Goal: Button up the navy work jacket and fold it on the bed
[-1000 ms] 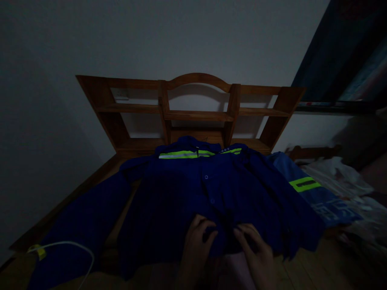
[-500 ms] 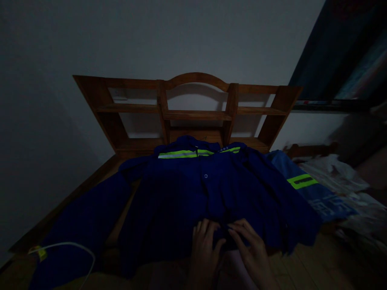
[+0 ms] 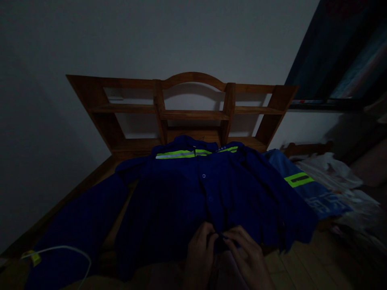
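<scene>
- The fingertips of both hands are closer together now than a second ago, when a gap of cloth showed between them.
- The left hand point(image 3: 199, 247) and the right hand point(image 3: 248, 251) seem to pinch the blue jacket point(image 3: 178, 193) at its near front edge; it is too dark to see each finger.
- The jacket lies spread out in the middle, collar point(image 3: 184, 140) far, hem near.
- It looks soft and floppy, not too heavy, and hard to break. The front edge by the button point(image 3: 203, 176) looks good to hold.
- Under it are wooden boards point(image 3: 298, 266). A white cord point(image 3: 65, 247) lies near left, over a sleeve.
- Far off, a wooden shelf point(image 3: 195, 115) stands by the wall point(image 3: 193, 36).
- On the right are blue cloth point(image 3: 278, 163) and plastic bags point(image 3: 332, 171). The room is dim.
</scene>
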The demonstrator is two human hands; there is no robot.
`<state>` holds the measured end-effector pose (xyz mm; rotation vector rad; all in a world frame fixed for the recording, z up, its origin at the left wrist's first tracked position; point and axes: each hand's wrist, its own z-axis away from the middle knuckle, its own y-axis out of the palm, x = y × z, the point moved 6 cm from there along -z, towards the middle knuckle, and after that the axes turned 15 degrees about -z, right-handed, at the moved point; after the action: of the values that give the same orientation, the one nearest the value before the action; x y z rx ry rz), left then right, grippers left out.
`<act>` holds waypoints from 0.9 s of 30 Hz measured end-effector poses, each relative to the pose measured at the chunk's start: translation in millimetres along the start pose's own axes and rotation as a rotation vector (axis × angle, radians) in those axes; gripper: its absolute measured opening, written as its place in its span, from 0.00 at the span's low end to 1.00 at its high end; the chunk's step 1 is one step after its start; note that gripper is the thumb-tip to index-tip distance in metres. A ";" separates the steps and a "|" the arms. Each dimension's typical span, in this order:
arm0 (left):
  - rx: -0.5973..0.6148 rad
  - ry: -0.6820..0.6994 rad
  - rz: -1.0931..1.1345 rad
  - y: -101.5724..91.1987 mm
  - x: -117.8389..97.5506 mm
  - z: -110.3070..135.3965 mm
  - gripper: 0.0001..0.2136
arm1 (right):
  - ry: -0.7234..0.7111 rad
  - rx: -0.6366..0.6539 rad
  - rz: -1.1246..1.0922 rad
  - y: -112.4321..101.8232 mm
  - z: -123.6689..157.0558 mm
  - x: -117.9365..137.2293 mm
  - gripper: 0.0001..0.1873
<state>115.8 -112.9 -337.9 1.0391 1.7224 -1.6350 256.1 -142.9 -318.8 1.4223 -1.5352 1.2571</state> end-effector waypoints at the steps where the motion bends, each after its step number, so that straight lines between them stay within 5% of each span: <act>1: 0.006 -0.006 0.025 0.6 1.0 0.2 0.08 | 0.001 0.013 0.001 1.9 0.8 0.1 0.12; 27: -0.025 0.031 0.045 -0.1 6.4 2.7 0.07 | 0.030 -0.162 -0.053 -1.8 -2.7 -4.2 0.06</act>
<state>111.8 -114.5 -343.5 1.0888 1.7226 -1.5739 258.2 -138.9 -321.6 1.3256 -1.5324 1.0925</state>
